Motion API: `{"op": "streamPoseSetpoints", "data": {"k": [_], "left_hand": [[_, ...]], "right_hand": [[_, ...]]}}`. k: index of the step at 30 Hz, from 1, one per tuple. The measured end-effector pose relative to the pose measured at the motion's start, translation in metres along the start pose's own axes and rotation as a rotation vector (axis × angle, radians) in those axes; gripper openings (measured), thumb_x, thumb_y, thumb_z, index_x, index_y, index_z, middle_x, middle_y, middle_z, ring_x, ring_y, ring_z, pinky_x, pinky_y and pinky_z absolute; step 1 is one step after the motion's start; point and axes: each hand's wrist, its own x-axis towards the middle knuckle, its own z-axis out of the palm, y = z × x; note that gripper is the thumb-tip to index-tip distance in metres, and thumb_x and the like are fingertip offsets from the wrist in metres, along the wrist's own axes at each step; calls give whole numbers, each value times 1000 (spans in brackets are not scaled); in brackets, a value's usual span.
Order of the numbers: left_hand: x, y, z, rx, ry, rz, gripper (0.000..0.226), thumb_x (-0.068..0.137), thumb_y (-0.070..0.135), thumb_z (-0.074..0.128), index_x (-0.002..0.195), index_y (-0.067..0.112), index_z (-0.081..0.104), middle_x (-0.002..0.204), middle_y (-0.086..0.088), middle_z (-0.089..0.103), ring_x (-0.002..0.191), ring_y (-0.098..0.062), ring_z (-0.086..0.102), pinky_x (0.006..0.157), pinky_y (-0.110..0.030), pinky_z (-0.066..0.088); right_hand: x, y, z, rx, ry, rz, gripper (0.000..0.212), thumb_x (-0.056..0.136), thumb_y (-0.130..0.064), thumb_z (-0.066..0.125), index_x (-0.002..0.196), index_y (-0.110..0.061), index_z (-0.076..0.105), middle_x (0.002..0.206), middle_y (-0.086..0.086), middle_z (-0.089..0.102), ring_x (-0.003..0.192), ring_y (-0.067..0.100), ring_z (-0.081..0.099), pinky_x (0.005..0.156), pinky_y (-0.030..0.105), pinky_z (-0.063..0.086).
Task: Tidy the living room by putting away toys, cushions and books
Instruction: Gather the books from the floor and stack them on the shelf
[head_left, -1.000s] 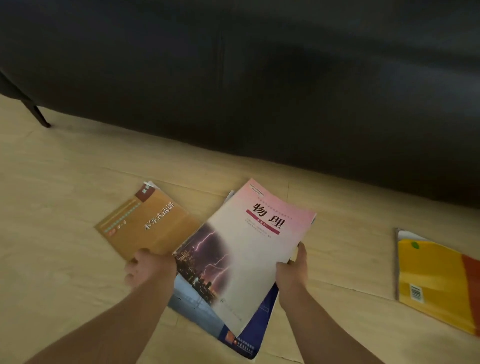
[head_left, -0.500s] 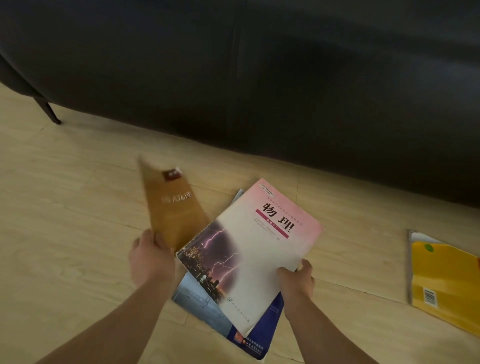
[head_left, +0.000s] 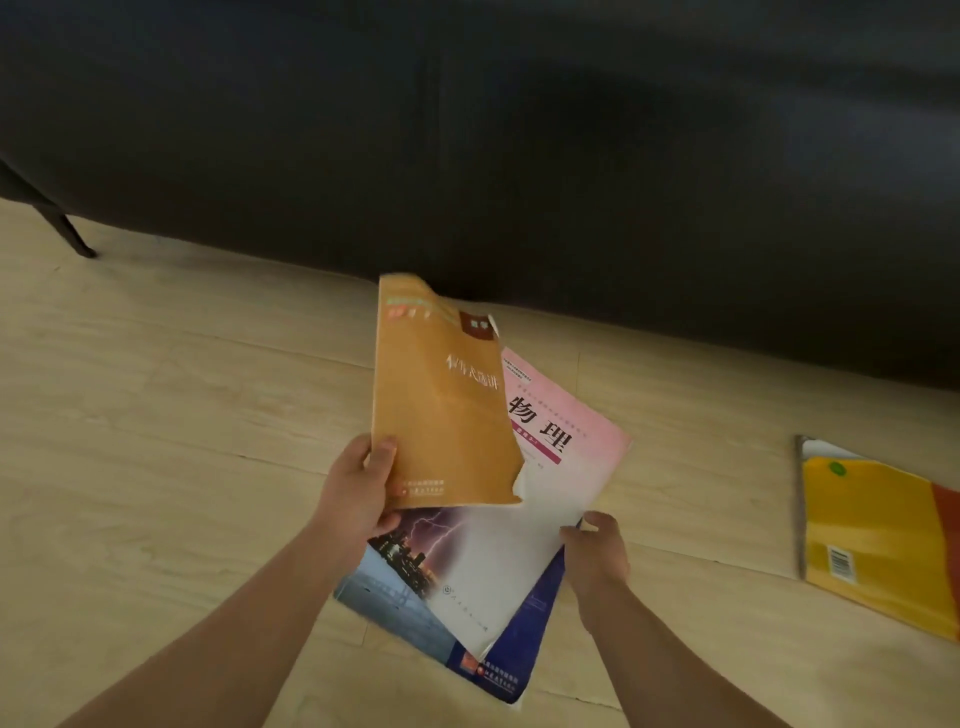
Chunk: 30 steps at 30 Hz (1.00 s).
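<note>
In the lower centre of the frame, the right hand (head_left: 597, 556) is pinching the right edge of a pink-and-white paperback textbook with a lightning photo (head_left: 519, 535), which is lying askew on a blue-covered paperback (head_left: 535, 623) on the pale wooden plank floor (head_left: 156, 415). Just left, the left hand (head_left: 358, 493) is gripping the lower corner of a floppy orange-brown paperback (head_left: 441, 415), thumb on its cover, tilting it above the pile. Held by one corner, it is likely to slip or crease, and the fanned pile could slide apart when lifted. Four books are showing: these three and a glossy yellow one (head_left: 878, 545) at the right edge, before the dark sofa (head_left: 519, 156).
</note>
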Motion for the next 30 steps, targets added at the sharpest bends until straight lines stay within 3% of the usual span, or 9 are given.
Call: {"op": "streamPoseSetpoints", "data": {"k": [5,8,10,12,15,17,19,25,30], "left_hand": [[5,-44,16,794,-134,-9,23,99,28,40,115,14,47,86,2,54,77,-16,59,64,-32,54],[9,-33,27,1162,-5,86,41,96,35,42,134,21,34,118,-4,50,107,-22,52,86,-37,46],[6,-19,45,1170,91,206,49,94,35,45,138,22,26,134,-9,37,121,-27,41,92,-38,43],[1,-9,74,1188,36,355,46,94,33,45,136,20,32,137,-8,35,123,-26,38,96,-35,41],[-2,-3,126,1200,-332,419,38,93,35,48,130,23,45,138,-2,38,125,-22,37,102,-34,36],[-4,1,158,1138,-638,263,40,92,38,51,130,24,47,140,-1,39,127,-21,40,102,-31,36],[-5,3,183,1096,-757,139,41,91,42,53,128,25,49,139,0,44,123,-18,46,98,-27,39],[-9,-2,206,934,-673,47,16,92,34,55,105,24,58,113,-1,59,96,-16,57,72,-23,43],[0,6,187,849,-565,-28,11,95,27,50,101,21,55,100,-3,58,87,-17,54,70,-26,43]], "right_hand": [[10,8,-28,-75,32,-25,39,88,-12,46,127,-13,48,103,8,56,85,24,51,65,25,38],[19,15,-36,-98,62,-21,40,88,-8,44,128,-10,49,112,14,57,94,29,53,72,26,39],[25,15,-48,-161,128,-37,38,88,-9,47,126,-10,51,120,16,57,105,33,54,80,27,42],[31,15,-67,-257,225,-47,36,89,-14,49,124,-14,53,127,15,52,115,33,48,92,33,40],[41,16,-104,-385,375,-26,38,89,-18,49,127,-19,51,135,11,43,126,31,36,103,37,29],[50,19,-129,-411,458,-22,45,88,-18,49,133,-19,45,143,10,34,131,30,29,106,38,23],[63,24,-152,-462,491,-12,53,87,-20,49,139,-20,36,152,7,22,137,28,21,108,39,20],[93,52,-184,-644,331,109,75,90,-46,44,150,-18,8,158,9,2,145,31,5,116,43,6],[76,50,-158,-842,402,-101,68,92,-47,38,148,-16,16,154,6,25,138,25,28,115,42,12]]}}
